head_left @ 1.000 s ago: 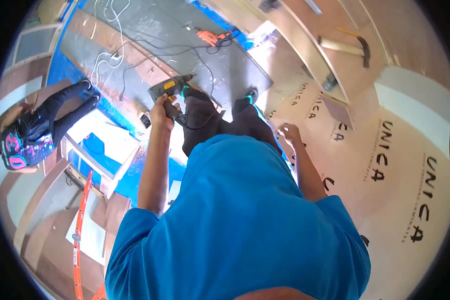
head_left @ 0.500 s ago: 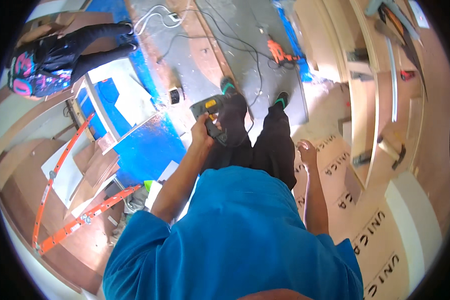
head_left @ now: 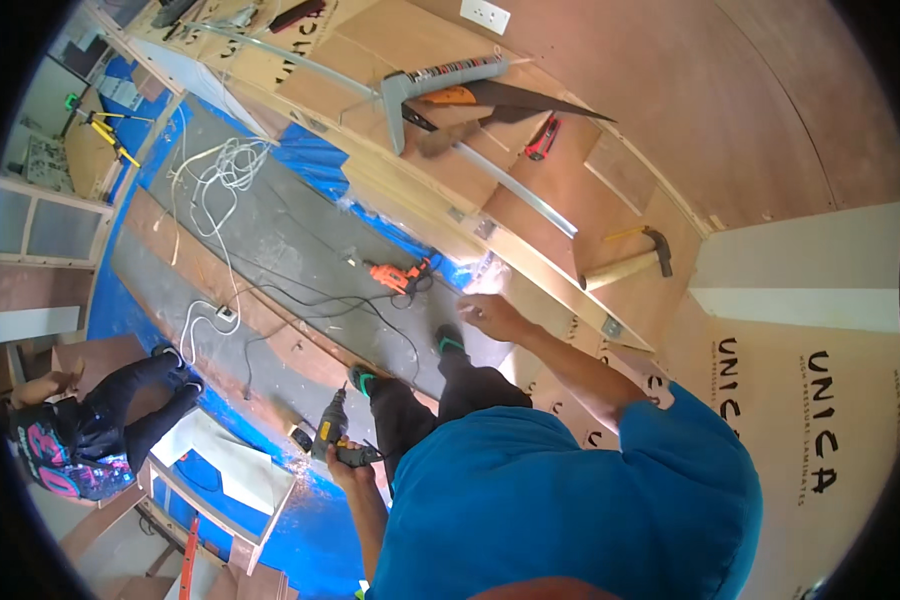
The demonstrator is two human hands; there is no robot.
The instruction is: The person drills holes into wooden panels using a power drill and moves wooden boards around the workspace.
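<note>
While grey floor (head_left: pixel 320 255) takes the centre-left of frame, the wooden desk (head_left: pixel 600 215) runs diagonally upper left to right of centre, with an orange-handled saw (head_left: pixel 535 98) on it, top centre. Grey-and-yellow drill (head_left: pixel 328 428) is lower left of centre, bit pointing up, left hand (head_left: pixel 348 456) grip wrapped round its handle; orange power tool (head_left: pixel 400 277) on the floor mid-frame, hammer (head_left: pixel 620 270) on the desk right of centre. Right hand (head_left: pixel 494 318) near the desk's front edge, fingers curled, can't tell if that grip holds anything; red cutter (head_left: pixel 542 138) on the desk, upper right.
</note>
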